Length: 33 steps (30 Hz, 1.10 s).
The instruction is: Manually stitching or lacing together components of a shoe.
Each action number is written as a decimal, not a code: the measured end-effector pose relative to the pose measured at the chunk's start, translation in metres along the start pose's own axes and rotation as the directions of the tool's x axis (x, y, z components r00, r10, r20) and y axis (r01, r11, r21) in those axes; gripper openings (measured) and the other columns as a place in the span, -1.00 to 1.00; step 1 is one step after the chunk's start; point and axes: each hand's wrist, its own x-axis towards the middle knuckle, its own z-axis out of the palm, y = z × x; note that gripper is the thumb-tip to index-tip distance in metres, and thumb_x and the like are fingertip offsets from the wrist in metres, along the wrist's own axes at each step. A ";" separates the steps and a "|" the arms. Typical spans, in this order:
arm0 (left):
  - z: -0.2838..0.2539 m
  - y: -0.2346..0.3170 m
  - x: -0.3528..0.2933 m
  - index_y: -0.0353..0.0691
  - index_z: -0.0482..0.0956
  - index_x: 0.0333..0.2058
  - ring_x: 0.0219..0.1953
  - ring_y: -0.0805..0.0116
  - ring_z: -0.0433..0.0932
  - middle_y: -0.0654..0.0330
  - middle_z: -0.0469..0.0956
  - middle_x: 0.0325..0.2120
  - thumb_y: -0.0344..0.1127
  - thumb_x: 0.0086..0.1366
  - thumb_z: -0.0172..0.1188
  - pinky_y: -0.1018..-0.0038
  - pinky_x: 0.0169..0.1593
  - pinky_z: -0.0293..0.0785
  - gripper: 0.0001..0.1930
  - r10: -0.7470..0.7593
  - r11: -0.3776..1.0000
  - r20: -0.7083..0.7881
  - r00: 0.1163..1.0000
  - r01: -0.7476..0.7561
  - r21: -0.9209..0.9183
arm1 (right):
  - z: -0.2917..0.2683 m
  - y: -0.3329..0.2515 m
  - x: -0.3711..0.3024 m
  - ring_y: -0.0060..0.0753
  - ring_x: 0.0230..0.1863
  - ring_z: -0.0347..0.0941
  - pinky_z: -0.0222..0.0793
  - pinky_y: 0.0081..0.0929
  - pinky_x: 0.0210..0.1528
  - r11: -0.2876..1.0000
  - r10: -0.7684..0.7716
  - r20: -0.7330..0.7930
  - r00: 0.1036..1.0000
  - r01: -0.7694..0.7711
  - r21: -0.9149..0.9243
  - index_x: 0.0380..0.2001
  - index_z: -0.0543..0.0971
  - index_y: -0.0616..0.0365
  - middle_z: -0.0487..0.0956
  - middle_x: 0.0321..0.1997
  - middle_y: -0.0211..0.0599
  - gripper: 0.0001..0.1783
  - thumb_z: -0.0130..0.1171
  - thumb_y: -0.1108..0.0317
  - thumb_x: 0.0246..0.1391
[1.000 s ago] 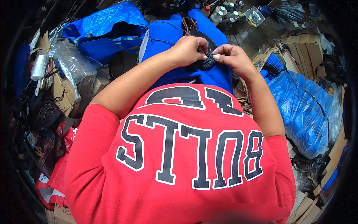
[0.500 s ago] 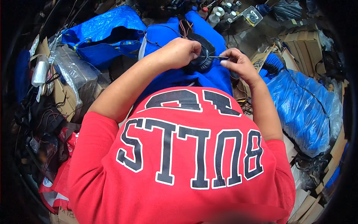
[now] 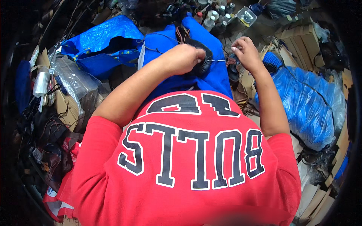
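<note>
The left hand (image 3: 183, 58) has its grip closed around a dark shoe piece (image 3: 201, 56) resting on the blue-clad lap (image 3: 211, 79). The right hand (image 3: 247, 52) pinches a thin thread (image 3: 218, 60), taut to the shoe. A blue plastic bag (image 3: 305, 101) lies right; small jars (image 3: 217, 15) stand beyond.

Two bare hands are seen, a left hand (image 3: 183, 58) and a right hand (image 3: 246, 54). One dark shoe (image 3: 201, 56) and one thin needle (image 3: 218, 60) are counted between them. Two blue plastic bags (image 3: 98, 39) (image 3: 301, 101) are counted, one at each side.
</note>
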 end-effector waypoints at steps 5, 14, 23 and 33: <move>-0.001 -0.002 -0.006 -0.22 0.50 -0.37 -0.40 -0.06 0.53 -0.03 0.54 -0.53 -0.32 0.15 0.07 0.13 -0.32 0.40 -0.88 0.013 0.997 -0.022 1.000 -0.011 0.077 | -0.020 -0.067 0.005 -0.21 -0.19 0.46 0.33 -0.25 -0.14 0.950 -0.173 0.281 0.944 0.235 -0.205 -0.35 0.58 0.05 0.54 -0.37 -0.30 -0.82 0.18 0.25 -0.04; -0.007 -0.014 -0.021 -0.18 0.41 -0.43 -0.33 0.07 0.50 0.10 0.50 -0.50 -0.38 0.10 0.09 0.23 -0.25 0.34 -0.94 0.155 0.975 -0.032 0.987 -0.148 0.164 | 0.015 -0.079 0.000 -0.17 -0.32 0.46 0.20 -0.29 -0.18 0.843 -0.246 0.486 0.839 0.432 -0.320 -0.43 0.44 0.02 0.52 -0.52 -0.25 -0.95 0.05 0.40 -0.03; -0.072 -0.065 -0.149 -0.21 0.45 -0.41 -0.39 0.07 0.44 0.07 0.43 -0.54 -0.44 0.12 0.14 0.28 -0.33 0.34 -0.94 -0.249 0.948 -0.283 0.926 0.292 0.124 | 0.006 -0.030 -0.026 0.00 -0.41 0.42 0.24 -0.20 -0.26 0.948 -0.237 0.310 0.921 0.289 -0.135 -0.50 0.45 0.11 0.48 -0.58 -0.11 -0.89 0.13 0.34 -0.02; -0.101 -0.067 -0.174 -0.27 0.51 -0.41 -0.34 0.43 0.41 0.24 0.47 -0.46 -0.40 0.18 0.15 0.55 -0.19 0.27 -0.93 -0.368 0.617 -0.490 0.790 -0.186 -0.765 | -0.007 -0.064 -0.019 -0.09 -0.36 0.47 0.28 -0.23 -0.18 0.927 -0.244 0.323 0.914 0.318 -0.198 -0.45 0.55 0.10 0.55 -0.49 -0.17 -0.89 0.14 0.31 -0.01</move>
